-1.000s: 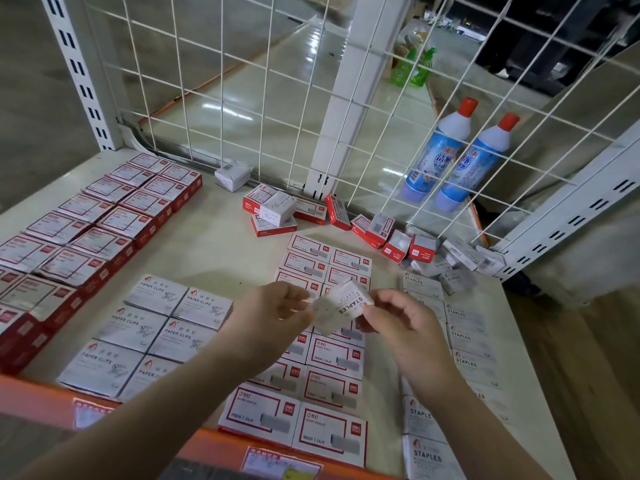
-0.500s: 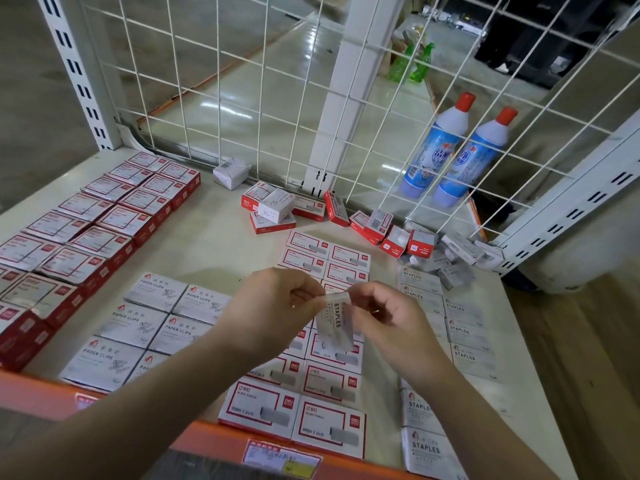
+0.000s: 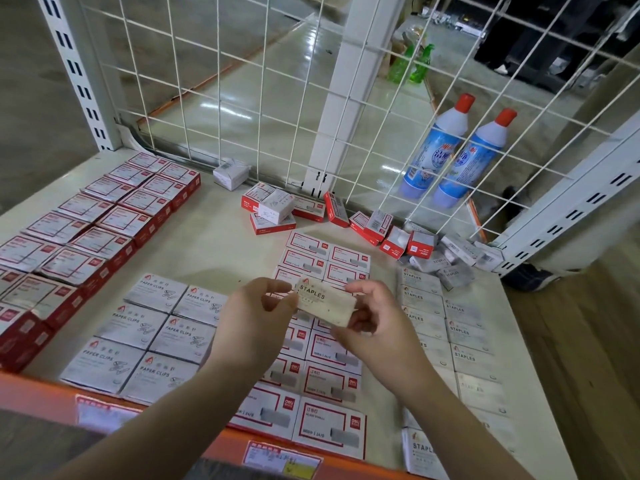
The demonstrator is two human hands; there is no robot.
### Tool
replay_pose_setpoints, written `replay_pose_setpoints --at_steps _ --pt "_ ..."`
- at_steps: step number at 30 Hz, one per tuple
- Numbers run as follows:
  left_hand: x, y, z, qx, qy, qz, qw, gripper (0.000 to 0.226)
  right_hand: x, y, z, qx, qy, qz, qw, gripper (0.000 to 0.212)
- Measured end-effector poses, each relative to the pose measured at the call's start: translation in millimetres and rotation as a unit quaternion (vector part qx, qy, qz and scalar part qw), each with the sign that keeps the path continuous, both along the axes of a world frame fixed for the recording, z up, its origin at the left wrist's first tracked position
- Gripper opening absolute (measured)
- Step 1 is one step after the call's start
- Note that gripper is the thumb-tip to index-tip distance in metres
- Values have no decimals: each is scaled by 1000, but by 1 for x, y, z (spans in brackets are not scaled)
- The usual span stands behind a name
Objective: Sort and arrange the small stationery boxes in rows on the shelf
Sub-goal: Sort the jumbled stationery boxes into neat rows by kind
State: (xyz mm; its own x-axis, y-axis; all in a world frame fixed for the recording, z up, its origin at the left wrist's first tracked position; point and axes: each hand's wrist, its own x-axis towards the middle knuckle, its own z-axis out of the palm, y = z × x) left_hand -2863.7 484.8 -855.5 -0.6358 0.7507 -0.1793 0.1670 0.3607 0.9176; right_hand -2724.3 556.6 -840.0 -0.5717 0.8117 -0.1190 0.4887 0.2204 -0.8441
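A small white box marked STAPLES (image 3: 325, 301) is held above the shelf, printed face up. My left hand (image 3: 258, 318) pinches its left end and my right hand (image 3: 375, 323) grips its right end. Below lie rows of boxes: red-edged ones (image 3: 72, 244) on the left, white PAPER CLIPS boxes (image 3: 145, 336), red-framed staple boxes (image 3: 323, 382) under my hands, and white STAPLES boxes (image 3: 464, 336) on the right. Loose unsorted boxes (image 3: 277, 209) lie by the back mesh, with more (image 3: 446, 258) at the back right.
The beige shelf (image 3: 207, 247) has an orange front rail (image 3: 38, 393) with price labels. White wire mesh (image 3: 221, 81) closes the back. Two blue cleaner bottles (image 3: 450, 150) stand behind the mesh on the right. A single white box (image 3: 231, 174) sits at the back.
The STAPLES box has been turned in my hands from standing on end to lying flat with its printed face up. Both hands stayed above the middle rows.
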Motion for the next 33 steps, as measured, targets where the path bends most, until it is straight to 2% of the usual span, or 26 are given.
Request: replay_pose_setpoints --at_steps 3,7,17,27,30,33 --pt "1 -4 -4 7 -18 -12 1000 13 2 2 -2 24 22 -8 999 45" --pt "3 -7 -6 27 -28 -45 998 11 4 8 -2 57 28 -16 998 52" --pt "8 -10 -8 58 53 -86 993 19 14 16 -2 57 40 -18 997 58" --pt "13 -7 2 9 91 -142 986 20 31 14 6 50 27 -29 998 56" --pt "17 -8 5 -36 136 -179 974 32 43 17 4 52 12 -46 998 48" --pt "23 -8 12 -77 206 -233 947 36 61 23 5 60 1 -59 997 42"
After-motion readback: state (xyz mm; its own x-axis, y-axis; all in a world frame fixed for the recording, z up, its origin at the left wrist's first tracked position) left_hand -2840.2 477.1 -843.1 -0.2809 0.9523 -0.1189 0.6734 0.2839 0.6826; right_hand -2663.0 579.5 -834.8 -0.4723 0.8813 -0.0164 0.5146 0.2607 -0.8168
